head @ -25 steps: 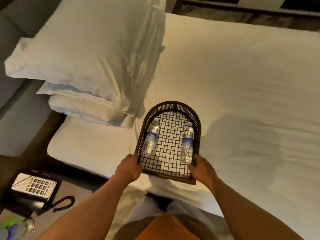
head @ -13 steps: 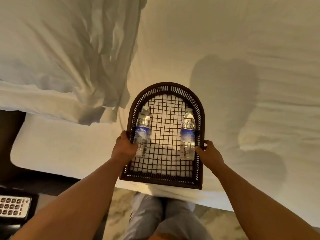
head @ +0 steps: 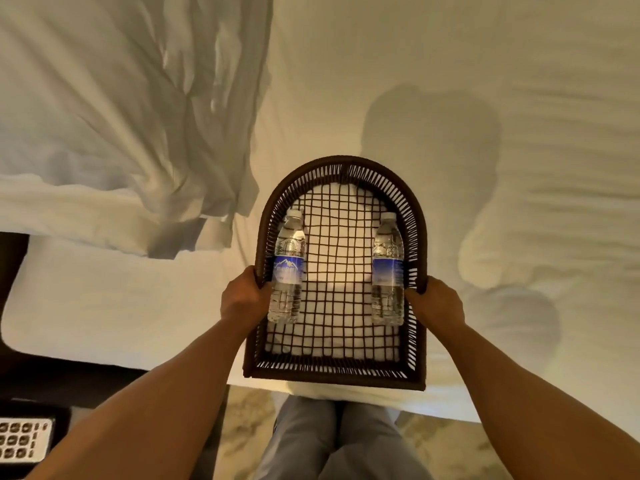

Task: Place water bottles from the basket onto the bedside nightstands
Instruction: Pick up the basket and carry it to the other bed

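A dark woven basket with an arched far end and an open mesh bottom rests on the white bed. Two clear water bottles with blue labels lie flat inside it, caps pointing away from me: the left bottle along the left wall, the right bottle along the right wall. My left hand grips the basket's left rim. On the opposite rim my right hand is closed. Both forearms reach in from the bottom of the view.
White pillows lie stacked at the upper left, close to the basket. The bed sheet spreads to the right. A dark nightstand with a telephone keypad shows at the lower left. My legs and marbled floor lie below the bed edge.
The basket has slid farther onto the bed, and both hands have shifted from its near corners up along the side rims. My view has tilted down and closer.
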